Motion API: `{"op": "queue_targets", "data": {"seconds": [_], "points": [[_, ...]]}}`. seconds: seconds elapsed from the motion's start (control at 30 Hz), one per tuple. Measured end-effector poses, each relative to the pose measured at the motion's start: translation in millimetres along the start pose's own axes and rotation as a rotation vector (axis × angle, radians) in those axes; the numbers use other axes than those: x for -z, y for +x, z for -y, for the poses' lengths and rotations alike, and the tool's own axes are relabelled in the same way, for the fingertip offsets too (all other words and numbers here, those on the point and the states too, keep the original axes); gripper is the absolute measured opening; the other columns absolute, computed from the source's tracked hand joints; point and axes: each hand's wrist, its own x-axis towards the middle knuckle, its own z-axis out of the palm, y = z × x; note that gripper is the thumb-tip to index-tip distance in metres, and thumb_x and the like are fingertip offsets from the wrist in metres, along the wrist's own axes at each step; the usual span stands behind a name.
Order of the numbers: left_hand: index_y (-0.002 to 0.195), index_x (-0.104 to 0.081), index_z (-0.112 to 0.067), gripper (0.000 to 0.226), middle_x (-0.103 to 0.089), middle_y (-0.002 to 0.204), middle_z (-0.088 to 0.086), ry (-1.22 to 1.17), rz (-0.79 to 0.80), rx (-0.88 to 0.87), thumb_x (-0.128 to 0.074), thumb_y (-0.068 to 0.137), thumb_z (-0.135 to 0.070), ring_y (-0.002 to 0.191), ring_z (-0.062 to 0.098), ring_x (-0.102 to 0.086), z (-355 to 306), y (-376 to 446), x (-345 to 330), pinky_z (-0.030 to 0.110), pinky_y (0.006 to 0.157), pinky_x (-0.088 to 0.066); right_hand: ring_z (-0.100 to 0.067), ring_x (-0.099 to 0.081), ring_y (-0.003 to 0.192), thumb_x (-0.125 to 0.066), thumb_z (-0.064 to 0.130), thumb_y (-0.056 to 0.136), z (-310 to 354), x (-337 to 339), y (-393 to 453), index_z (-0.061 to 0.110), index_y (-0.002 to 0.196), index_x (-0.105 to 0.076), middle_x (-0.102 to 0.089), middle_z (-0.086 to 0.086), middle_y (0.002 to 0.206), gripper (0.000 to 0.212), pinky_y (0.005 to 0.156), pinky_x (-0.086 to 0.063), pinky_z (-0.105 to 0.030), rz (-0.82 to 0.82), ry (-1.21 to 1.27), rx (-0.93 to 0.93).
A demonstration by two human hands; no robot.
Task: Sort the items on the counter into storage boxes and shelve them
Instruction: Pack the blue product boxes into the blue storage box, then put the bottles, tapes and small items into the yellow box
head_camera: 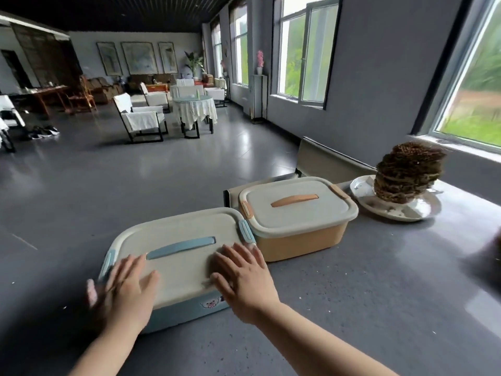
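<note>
The rectangular pale-blue plastic storage box with a cream lid and a flat blue handle sits at the near corner of the grey speckled desk, and everything else is easiest placed from it. Touching its far right end is the orange plastic storage box with a cream lid and tan handle, lid on and side clips apparently down. Well beyond the blue box, past the orange one and toward the window, a white shallow dish carries a tall brown stack of coiled, fibrous material; what it is cannot be made out.

Both boxes are lidded and set side by side at the desk's edge, which suggests the sorting is largely done and they are parked where they can be lifted off for shelving.

The left hand lies over the near left part of the blue box's lid, fingers spread and fairly straight, close to the left blue clip; it is motion-blurred, so whether it presses the lid or hovers just above it cannot be told. The right hand rests flat on the lid's right part, fingers extended toward the right clip, grasping nothing. Both hands are released and flat, probably pressing the lid home or moving out to the ends to pick the box up.
</note>
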Motion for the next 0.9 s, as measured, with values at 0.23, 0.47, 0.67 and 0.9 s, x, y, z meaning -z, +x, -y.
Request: {"op": "queue_targets", "data": {"seconds": [0.23,0.47,0.67,0.9], "points": [[0.143,-0.04,-0.028,0.049,-0.028,0.155,-0.007,-0.17,0.166,-0.444,-0.042,0.097,-0.043,0.145,0.011,-0.018,-161,-88,-48,0.038,0.118,-0.005,-0.008,0.002,0.148,-0.019,0.064,0.095,-74,53,-89,0.042,0.15,-0.019,-0.01,0.01,0.161,0.059,0.118,0.007,-0.036,0.033,0.039,-0.371],[0.145,-0.036,-0.032,0.05,-0.024,0.157,-0.007,-0.399,0.269,-0.725,-0.041,0.097,-0.044,0.146,0.012,-0.015,-391,-202,-89,0.035,0.116,-0.007,-0.013,0.002,0.148,-0.022,0.064,0.094,-222,193,-250,0.042,0.149,-0.018,-0.011,0.006,0.161,0.059,0.119,0.004,-0.037,-0.153,-0.137,-0.684],[0.145,-0.034,-0.033,0.051,-0.02,0.158,-0.007,-0.481,0.464,-0.892,-0.043,0.096,-0.045,0.146,0.01,-0.01,-552,-323,-125,0.033,0.117,-0.003,-0.014,-0.004,0.148,-0.03,0.058,0.096,-330,297,-416,0.04,0.15,-0.018,-0.015,0.006,0.161,0.059,0.12,-0.002,-0.037,-0.263,-0.227,-1.03],[0.145,-0.035,-0.03,0.052,-0.021,0.158,-0.003,-0.429,0.528,-0.948,-0.044,0.096,-0.043,0.145,0.015,-0.014,-660,-358,-155,0.038,0.117,-0.006,-0.016,-0.011,0.147,-0.037,0.055,0.095,-406,355,-482,0.032,0.152,-0.019,-0.023,0.002,0.158,0.063,0.119,-0.011,-0.037,-0.386,-0.147,-1.156]]}}
